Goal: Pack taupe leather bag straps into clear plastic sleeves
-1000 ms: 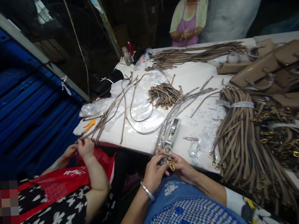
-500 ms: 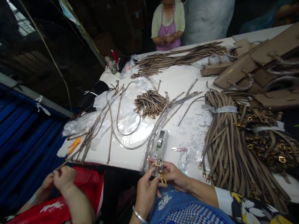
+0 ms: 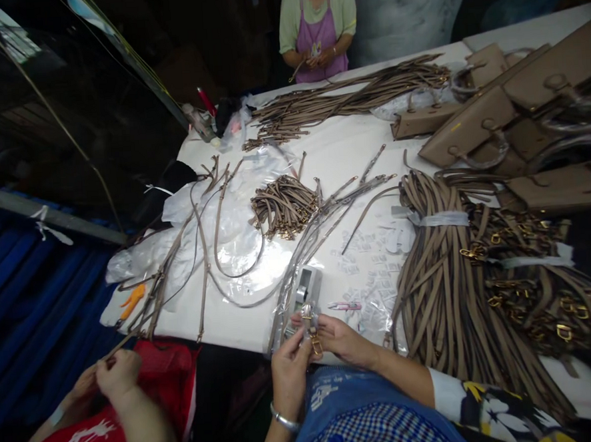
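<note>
At the table's near edge, my left hand [image 3: 289, 369] and my right hand [image 3: 347, 341] meet around the buckle end of a taupe bag strap. Its gold buckle [image 3: 316, 343] hangs between my fingertips. Fingers of both hands are closed on the strap; how each one pinches it is partly hidden. Just beyond my hands stands a grey tape dispenser [image 3: 310, 283]. Small pink-handled thread snips [image 3: 345, 306] lie to its right. Long plastic-wrapped straps [image 3: 298, 264] run past the dispenser's left side.
Bundled straps [image 3: 437, 292] with gold hardware cover the right side, below taupe handbags [image 3: 475, 130]. A short-strap pile [image 3: 287, 205] sits mid-table. Orange-handled cutters [image 3: 133, 301] lie left. A co-worker in a red apron [image 3: 159, 376] sits left; another in a purple apron [image 3: 318, 39] stands across.
My view has tilted and shifted, so the table scene sits slightly left. Both my hands stay on the strap's buckle end, with the buckle turned a little.
</note>
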`<state>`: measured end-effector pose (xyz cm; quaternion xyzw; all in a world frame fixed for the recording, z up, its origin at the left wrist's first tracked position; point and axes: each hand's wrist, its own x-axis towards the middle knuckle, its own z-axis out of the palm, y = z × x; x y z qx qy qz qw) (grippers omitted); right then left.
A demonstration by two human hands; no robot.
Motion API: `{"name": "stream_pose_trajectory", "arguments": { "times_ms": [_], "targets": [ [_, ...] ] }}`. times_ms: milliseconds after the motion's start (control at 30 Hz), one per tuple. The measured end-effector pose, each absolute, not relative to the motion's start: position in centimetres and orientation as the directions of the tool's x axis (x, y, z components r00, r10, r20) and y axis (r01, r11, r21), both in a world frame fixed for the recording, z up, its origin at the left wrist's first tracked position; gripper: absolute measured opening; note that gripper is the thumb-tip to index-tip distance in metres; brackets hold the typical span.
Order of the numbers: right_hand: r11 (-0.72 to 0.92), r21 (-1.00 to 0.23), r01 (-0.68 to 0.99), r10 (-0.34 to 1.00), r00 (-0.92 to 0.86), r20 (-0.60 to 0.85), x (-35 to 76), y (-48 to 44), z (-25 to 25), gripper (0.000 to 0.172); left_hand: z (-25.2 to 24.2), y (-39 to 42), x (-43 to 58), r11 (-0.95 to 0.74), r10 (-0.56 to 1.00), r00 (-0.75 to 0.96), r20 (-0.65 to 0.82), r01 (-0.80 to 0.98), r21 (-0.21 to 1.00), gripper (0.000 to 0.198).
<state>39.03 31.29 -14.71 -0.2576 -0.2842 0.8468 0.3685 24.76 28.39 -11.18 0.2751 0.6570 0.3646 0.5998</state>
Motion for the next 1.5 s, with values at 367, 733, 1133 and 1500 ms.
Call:
{"name": "stream_pose_trajectory", "arguments": {
  "times_ms": [367, 733, 1133, 1500],
  "targets": [
    [-0.364, -0.899, -0.243, 0.926, 0.008, -0.377, 40.9, 33.4, -17.1, 0.030, -13.6, 32.5, 29.6, 0.580, 0.794, -0.059, -0.604, -0.223, 0.784, 0.043],
    [-0.020, -0.485, 0.874, 1.000, 0.016, -0.014, 59.0, 40.2, -21.2, 0.036, -14.4, 36.9, 30.0, 0.546, 0.775, -0.181, -0.606, -0.290, 0.786, 0.036],
    [0.099, -0.422, 0.901, 0.977, -0.169, -0.131, 64.2, 47.9, -25.3, 0.028, -14.2, 35.1, 30.1, 0.561, 0.773, -0.170, -0.611, -0.269, 0.783, 0.040],
    [-0.268, -0.899, 0.346, 0.901, -0.240, -0.361, 51.3, 40.8, -18.6, 0.045, -13.6, 33.5, 27.2, 0.533, 0.734, -0.168, -0.658, -0.458, 0.711, 0.036]
  ]
}}
